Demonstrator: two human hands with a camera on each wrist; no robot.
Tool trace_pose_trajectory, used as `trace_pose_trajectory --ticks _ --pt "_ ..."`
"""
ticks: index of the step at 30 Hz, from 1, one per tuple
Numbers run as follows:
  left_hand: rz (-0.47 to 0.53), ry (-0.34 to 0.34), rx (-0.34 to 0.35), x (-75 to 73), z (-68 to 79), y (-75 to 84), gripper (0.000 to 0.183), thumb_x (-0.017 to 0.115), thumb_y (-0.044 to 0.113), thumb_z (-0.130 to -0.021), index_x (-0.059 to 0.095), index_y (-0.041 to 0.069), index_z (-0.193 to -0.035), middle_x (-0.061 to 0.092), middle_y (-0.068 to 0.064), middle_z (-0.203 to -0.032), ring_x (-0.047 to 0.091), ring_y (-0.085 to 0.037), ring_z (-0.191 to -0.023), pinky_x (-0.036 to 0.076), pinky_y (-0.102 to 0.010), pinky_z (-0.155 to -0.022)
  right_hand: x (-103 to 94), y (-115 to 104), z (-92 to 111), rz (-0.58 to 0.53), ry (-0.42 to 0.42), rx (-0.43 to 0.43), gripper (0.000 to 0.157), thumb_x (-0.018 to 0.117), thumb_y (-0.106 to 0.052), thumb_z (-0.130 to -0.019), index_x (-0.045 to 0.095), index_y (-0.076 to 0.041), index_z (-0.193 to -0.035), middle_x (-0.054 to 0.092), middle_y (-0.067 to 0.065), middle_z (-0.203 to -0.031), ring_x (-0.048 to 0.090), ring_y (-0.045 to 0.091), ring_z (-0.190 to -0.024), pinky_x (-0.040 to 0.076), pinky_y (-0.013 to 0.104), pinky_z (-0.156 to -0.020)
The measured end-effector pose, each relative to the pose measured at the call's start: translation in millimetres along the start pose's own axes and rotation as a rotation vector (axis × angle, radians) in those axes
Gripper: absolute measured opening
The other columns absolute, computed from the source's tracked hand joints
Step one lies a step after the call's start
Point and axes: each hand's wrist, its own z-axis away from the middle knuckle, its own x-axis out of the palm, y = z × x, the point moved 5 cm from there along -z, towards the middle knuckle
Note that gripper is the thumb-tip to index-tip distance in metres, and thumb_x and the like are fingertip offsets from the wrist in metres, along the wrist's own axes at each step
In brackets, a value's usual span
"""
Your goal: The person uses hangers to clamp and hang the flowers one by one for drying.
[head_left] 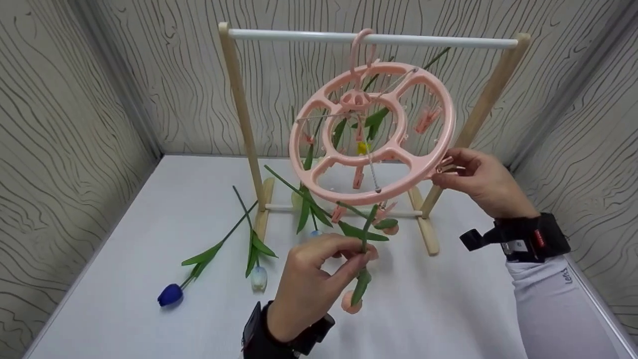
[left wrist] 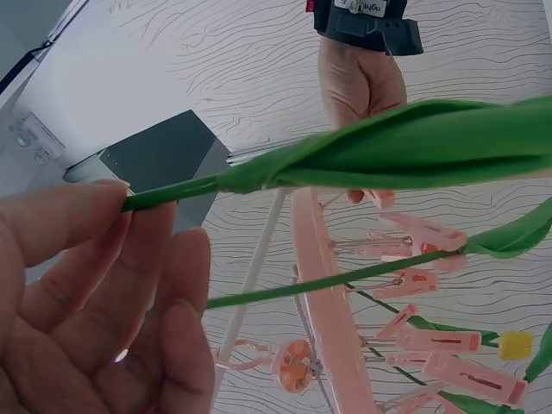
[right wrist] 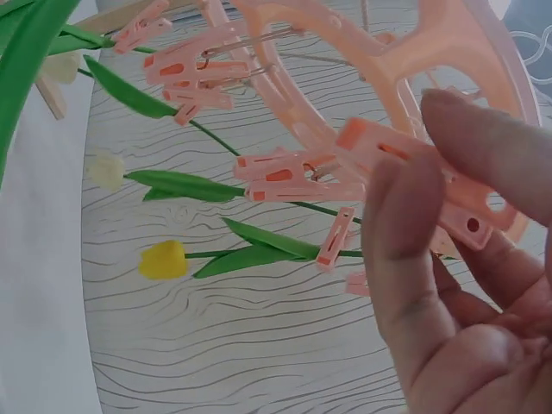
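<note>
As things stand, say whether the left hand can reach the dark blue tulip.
Probably not yet: the left hand pinches a peach tulip by its stem, though the dark blue tulip lies with its bloom uncovered.

My bare right hand point(head_left: 483, 184) comes with a chunky black wrist strap point(head_left: 554, 238), blocky, with a stubby black tab point(head_left: 472, 239), a little red tag point(head_left: 540, 238) and a pale printed label point(left wrist: 360, 7) reading "right". The whitish-lavender fabric sleeve point(head_left: 553, 304) there has small dark lettering point(head_left: 567, 276), looks like "Left", lol. My bare left hand point(head_left: 319, 279) gets a boxy black wristband point(head_left: 316, 336) too.
</note>
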Motion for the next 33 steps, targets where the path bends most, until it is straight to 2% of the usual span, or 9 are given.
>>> trace_pose_trajectory --ticks 5,10,15,20,26,29,33 --pt "-0.003 0.015 0.014 -2.0 0.4 -2.3 0.009 0.073 0.008 -0.091 0.074 0.008 -0.1 0.072 0.003 -0.092 0.065 -0.008 -0.08 0.056 -0.027 -0.07 0.3 -1.8 11.1 0.065 0.019 0.007 0.046 0.071 -0.023 -0.094 0.06 -0.01 -0.136 0.066 0.011 -0.113 0.067 0.022 -0.098 0.054 0.025 -0.083" --pt "0.027 -0.01 -0.024 1.2 -2.0 -8.3 0.009 0.072 0.01 -0.092 0.074 0.007 -0.101 0.072 0.003 -0.091 0.064 -0.008 -0.078 0.056 -0.026 -0.069 -2.4 -9.0 30.5 0.217 0.135 0.021 0.043 0.067 -0.031 -0.096 0.063 -0.01 -0.133 0.069 0.005 -0.109 0.062 0.017 -0.089 0.051 0.02 -0.072" --pt "0.031 -0.006 -0.043 -3.0 -3.4 -14.0 0.009 0.072 0.011 -0.092 0.074 0.008 -0.101 0.072 0.003 -0.092 0.065 -0.009 -0.078 0.056 -0.027 -0.069 9.7 -27.4 40.4 0.345 0.225 -0.073 0.034 0.07 -0.029 -0.095 0.069 -0.01 -0.123 0.071 0.004 -0.103 0.061 0.012 -0.083 0.047 0.016 -0.065" --pt "0.024 0.011 -0.071 -10.5 -4.0 -21.4 0.011 0.071 0.013 -0.093 0.075 0.007 -0.101 0.073 0.004 -0.091 0.065 -0.01 -0.077 0.055 -0.028 -0.068 23.5 -43.5 43.3 0.345 0.289 -0.186 0.03 0.072 -0.016 -0.093 0.07 -0.008 -0.122 0.072 0.004 -0.101 0.063 0.003 -0.083 0.046 0.01 -0.07" --pt "0.006 0.064 -0.089 -18.4 -5.0 -30.4 0.011 0.072 0.013 -0.092 0.075 0.008 -0.102 0.072 0.006 -0.091 0.064 -0.012 -0.074 0.055 -0.029 -0.067 32.4 -53.1 44.9 0.314 0.343 -0.273 0.035 0.076 -0.005 -0.087 0.07 -0.007 -0.122 0.071 0.003 -0.099 0.063 0.003 -0.086 0.048 0.009 -0.077" --pt "0.021 0.077 -0.094 -20.3 -6.1 -31.7 0.012 0.072 0.015 -0.093 0.075 0.008 -0.102 0.072 0.007 -0.091 0.064 -0.012 -0.072 0.055 -0.03 -0.066 37.5 -55.7 45.0 0.339 0.345 -0.288 0.033 0.078 -0.006 -0.086 0.071 -0.005 -0.118 0.071 0.002 -0.099 0.063 0.002 -0.086 0.048 0.009 -0.077" --pt "0.03 0.075 -0.121 -20.0 -7.4 -32.2 0.015 0.071 0.017 -0.093 0.075 0.007 -0.103 0.072 0.008 -0.09 0.063 -0.013 -0.072 0.055 -0.031 -0.066 48.6 -59.9 44.4 0.386 0.294 -0.285 0.027 0.078 -0.012 -0.087 0.072 -0.005 -0.113 0.072 -0.001 -0.099 0.066 0.004 -0.085 0.049 0.01 -0.075"
